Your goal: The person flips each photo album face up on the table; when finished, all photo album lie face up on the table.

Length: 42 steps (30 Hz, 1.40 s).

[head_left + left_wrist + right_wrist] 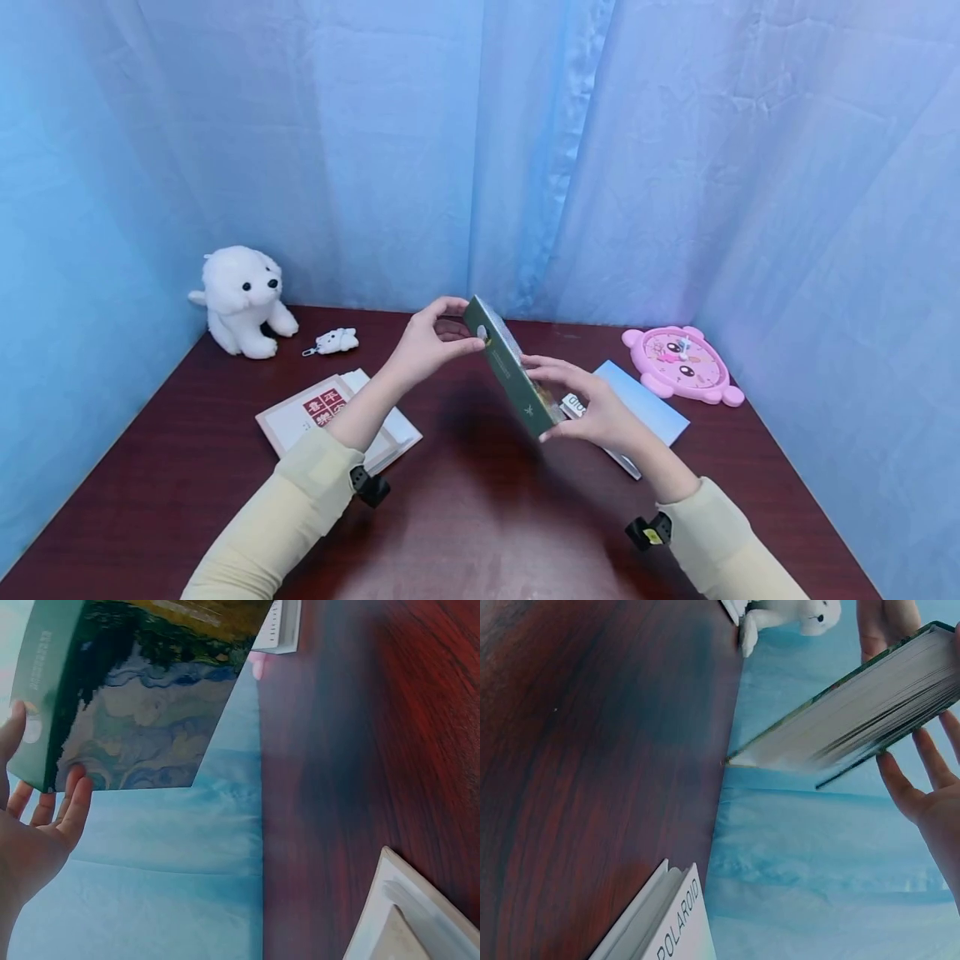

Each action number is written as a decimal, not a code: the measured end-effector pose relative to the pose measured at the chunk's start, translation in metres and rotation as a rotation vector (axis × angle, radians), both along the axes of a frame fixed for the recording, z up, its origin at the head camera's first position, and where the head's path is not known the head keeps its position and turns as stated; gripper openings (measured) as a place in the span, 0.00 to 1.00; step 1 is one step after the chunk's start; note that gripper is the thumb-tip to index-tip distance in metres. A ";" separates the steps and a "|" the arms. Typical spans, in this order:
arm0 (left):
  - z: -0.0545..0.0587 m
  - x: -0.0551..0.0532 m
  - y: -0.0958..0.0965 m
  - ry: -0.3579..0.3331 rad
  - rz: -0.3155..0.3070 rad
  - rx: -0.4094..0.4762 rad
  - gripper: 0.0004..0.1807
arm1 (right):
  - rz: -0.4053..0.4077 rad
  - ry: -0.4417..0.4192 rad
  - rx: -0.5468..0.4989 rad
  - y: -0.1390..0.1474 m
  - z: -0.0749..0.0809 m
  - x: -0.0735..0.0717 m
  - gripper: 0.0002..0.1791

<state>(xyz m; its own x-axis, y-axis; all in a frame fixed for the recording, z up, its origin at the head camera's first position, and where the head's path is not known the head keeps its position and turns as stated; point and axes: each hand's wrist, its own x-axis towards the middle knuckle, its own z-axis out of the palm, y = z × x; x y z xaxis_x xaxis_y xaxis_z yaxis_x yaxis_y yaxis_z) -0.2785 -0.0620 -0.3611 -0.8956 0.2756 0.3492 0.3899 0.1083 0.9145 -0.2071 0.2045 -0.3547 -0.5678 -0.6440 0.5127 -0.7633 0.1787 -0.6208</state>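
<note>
A thick hardcover book (504, 367) with a green spine is held tilted above the table by both hands. Its painted landscape cover (150, 712) shows in the left wrist view, and its page edges (855, 712) in the right wrist view. My left hand (426, 348) grips the upper far end, thumb on the spine and fingers on the other side. At the lower near end, my right hand (592, 408) holds the book between thumb and fingers. The covers stand slightly apart from the pages at one corner.
On the left lie flat, pale items with red characters (324, 404). A white plush dog (243, 292) and a small plush keychain (336, 340) are behind them. To the right are a blue-and-white item marked POLAROID (676, 922) and a pink clock (684, 367). Curtains (390, 167) enclose the table.
</note>
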 end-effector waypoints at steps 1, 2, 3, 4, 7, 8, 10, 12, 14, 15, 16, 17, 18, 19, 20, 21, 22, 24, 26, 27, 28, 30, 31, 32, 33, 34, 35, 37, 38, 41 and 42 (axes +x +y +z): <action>0.001 0.001 0.000 -0.014 0.001 0.005 0.30 | -0.006 0.019 0.009 -0.001 0.001 0.001 0.42; 0.002 0.001 -0.001 -0.027 0.002 0.009 0.30 | -0.013 0.039 0.018 -0.001 0.001 0.001 0.42; 0.002 0.002 -0.001 -0.040 0.002 0.013 0.29 | -0.016 0.059 0.024 -0.002 0.001 0.002 0.42; 0.003 0.002 -0.001 -0.050 -0.002 0.021 0.29 | -0.011 0.083 0.025 -0.002 0.001 0.001 0.42; 0.004 0.004 -0.001 -0.068 -0.013 0.032 0.29 | 0.023 0.167 0.020 -0.003 -0.006 -0.003 0.41; 0.004 0.005 -0.001 -0.071 -0.016 0.032 0.29 | 0.034 0.191 0.021 -0.003 -0.009 -0.006 0.41; 0.004 0.005 -0.001 -0.071 -0.010 0.024 0.28 | 0.046 0.236 0.031 -0.003 -0.018 -0.011 0.38; 0.005 0.006 0.000 -0.070 0.007 0.008 0.27 | 0.037 0.275 0.059 -0.002 -0.026 -0.015 0.36; 0.005 0.006 0.001 -0.064 0.025 -0.007 0.25 | 0.016 0.315 0.093 -0.001 -0.032 -0.018 0.34; 0.005 0.007 0.001 -0.061 0.036 -0.016 0.25 | 0.006 0.334 0.111 -0.001 -0.034 -0.019 0.34; 0.005 0.007 0.001 -0.057 0.045 -0.022 0.24 | -0.004 0.356 0.130 -0.001 -0.036 -0.020 0.33; 0.005 0.007 0.002 -0.054 0.052 -0.028 0.24 | -0.012 0.377 0.145 -0.002 -0.037 -0.020 0.33; 0.005 0.008 0.002 -0.050 0.057 -0.034 0.24 | -0.018 0.400 0.156 -0.002 -0.038 -0.020 0.33; 0.005 0.008 0.002 -0.047 0.059 -0.036 0.24 | -0.024 0.421 0.168 -0.003 -0.039 -0.020 0.33; 0.005 0.008 0.002 -0.045 0.060 -0.037 0.23 | -0.028 0.436 0.176 -0.003 -0.040 -0.020 0.33; 0.005 0.008 0.003 -0.041 0.059 -0.037 0.23 | -0.033 0.451 0.182 -0.004 -0.041 -0.020 0.33; 0.005 0.008 0.003 -0.040 0.057 -0.033 0.23 | -0.037 0.462 0.186 -0.004 -0.041 -0.019 0.33; 0.004 0.008 0.004 -0.036 0.047 -0.025 0.22 | -0.046 0.469 0.197 -0.005 -0.043 -0.019 0.33; 0.003 0.007 0.004 -0.031 0.035 -0.018 0.21 | -0.051 0.463 0.205 -0.005 -0.044 -0.019 0.34; 0.002 0.007 0.004 -0.029 0.031 -0.015 0.21 | -0.055 0.461 0.210 -0.005 -0.045 -0.019 0.35; 0.001 0.007 0.004 -0.027 0.028 -0.011 0.20 | -0.059 0.461 0.215 -0.005 -0.046 -0.019 0.36; 0.001 0.007 0.004 -0.018 0.020 0.001 0.18 | -0.063 0.464 0.214 -0.006 -0.048 -0.020 0.37; 0.001 0.007 0.004 -0.009 0.025 0.001 0.17 | -0.064 0.470 0.209 -0.006 -0.048 -0.020 0.37; 0.005 0.011 0.004 -0.007 0.029 0.001 0.16 | -0.071 0.472 0.211 -0.006 -0.049 -0.021 0.38; 0.005 0.011 0.004 0.007 0.037 0.004 0.15 | -0.078 0.471 0.213 -0.005 -0.049 -0.021 0.38; 0.006 0.012 0.004 0.017 0.046 0.006 0.14 | -0.083 0.473 0.208 -0.005 -0.050 -0.022 0.39; 0.006 0.013 0.004 0.026 0.058 0.008 0.13 | -0.087 0.474 0.204 -0.005 -0.050 -0.023 0.39; 0.007 0.014 0.004 0.039 0.089 0.010 0.11 | -0.101 0.473 0.203 -0.003 -0.052 -0.024 0.40; 0.007 0.015 0.005 0.041 0.100 0.019 0.11 | -0.107 0.470 0.202 -0.001 -0.053 -0.025 0.41; 0.003 0.013 0.006 0.057 0.137 0.041 0.10 | -0.108 0.467 0.189 0.002 -0.055 -0.028 0.43; 0.003 0.013 0.006 0.060 0.145 0.046 0.10 | -0.109 0.460 0.192 0.003 -0.056 -0.029 0.43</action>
